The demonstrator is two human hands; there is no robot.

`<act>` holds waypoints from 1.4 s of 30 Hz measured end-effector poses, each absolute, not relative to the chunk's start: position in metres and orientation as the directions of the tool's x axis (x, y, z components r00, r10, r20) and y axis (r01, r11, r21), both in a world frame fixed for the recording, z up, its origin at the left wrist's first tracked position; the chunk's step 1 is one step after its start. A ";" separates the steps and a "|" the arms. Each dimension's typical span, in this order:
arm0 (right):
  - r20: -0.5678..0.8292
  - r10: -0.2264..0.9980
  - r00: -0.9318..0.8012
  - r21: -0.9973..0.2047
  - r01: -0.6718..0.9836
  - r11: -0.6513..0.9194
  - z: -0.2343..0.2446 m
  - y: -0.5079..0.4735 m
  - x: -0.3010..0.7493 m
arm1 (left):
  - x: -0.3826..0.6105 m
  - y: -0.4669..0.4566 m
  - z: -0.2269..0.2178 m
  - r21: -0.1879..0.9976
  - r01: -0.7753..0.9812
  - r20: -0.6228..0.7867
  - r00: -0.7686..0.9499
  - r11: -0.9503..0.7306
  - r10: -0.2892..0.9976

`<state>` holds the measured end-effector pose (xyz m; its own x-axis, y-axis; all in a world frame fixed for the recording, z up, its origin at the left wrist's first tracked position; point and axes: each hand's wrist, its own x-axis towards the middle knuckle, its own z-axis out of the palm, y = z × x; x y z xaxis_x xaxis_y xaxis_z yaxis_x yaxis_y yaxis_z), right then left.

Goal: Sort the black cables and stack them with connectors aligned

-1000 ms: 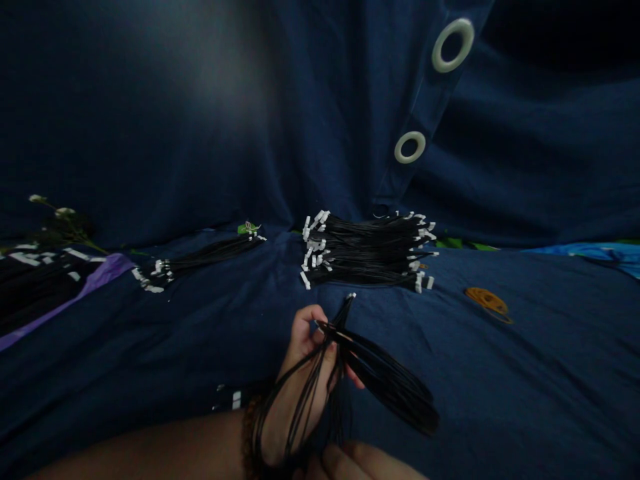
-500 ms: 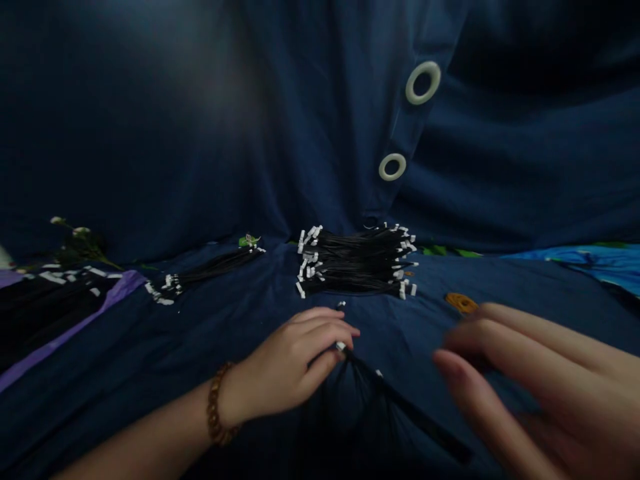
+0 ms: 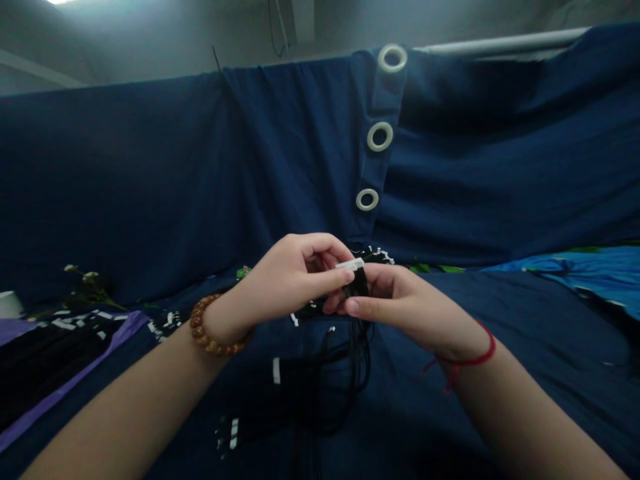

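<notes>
A white connector (image 3: 350, 265) is pinched narrowly at the left hand (image 3: 295, 280), while the black wires (image 3: 359, 287) are gripped close beneath by the right hand (image 3: 400, 307), keeping the end steady.

Navy-blue cloth curtain (image 3: 150, 187) beneath a grey ceiling (image 3: 150, 33)

Round white grommet rings (image 3: 380, 137) run down one pleated edge of the curtain, and a pale metal curtain rail (image 3: 500, 43) crosses the upper right. A bright ceiling light (image 3: 60, 1) glows at the top left, leaving the room dim.
</notes>
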<state>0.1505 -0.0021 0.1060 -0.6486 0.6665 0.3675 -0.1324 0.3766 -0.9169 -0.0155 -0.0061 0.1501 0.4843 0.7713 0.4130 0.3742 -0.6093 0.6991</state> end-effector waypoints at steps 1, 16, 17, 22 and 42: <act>0.376 0.649 -0.662 -0.919 -0.178 0.351 0.107 -0.002 0.151 | -0.014 -0.006 0.149 0.730 0.331 0.439 0.444 -0.598 0.781; 0.362 0.426 -0.829 -0.839 -0.489 -0.239 0.082 -0.004 0.130 | -0.009 0.012 0.134 0.512 0.388 0.829 0.008 -0.766 0.558; 0.360 0.404 -0.841 -0.846 -0.477 -0.239 0.080 -0.005 0.129 | -0.012 0.014 0.137 0.545 0.335 0.819 -0.019 -0.768 0.573; 0.316 0.392 -0.864 -0.883 -0.419 -0.211 0.067 -0.004 0.121 | -0.039 0.023 0.156 0.614 0.155 0.789 -0.113 -0.774 0.604; 0.223 0.143 -0.964 -0.952 -0.247 -0.182 0.041 0.013 0.121 | -0.039 -0.036 0.148 0.633 -0.129 0.760 -0.089 -0.764 0.644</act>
<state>0.1208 0.0131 0.0408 -0.9644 0.1426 0.2229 -0.2469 -0.1820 -0.9518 -0.0395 -0.0364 0.1481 -0.0892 0.6443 0.7596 -0.1287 -0.7637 0.6326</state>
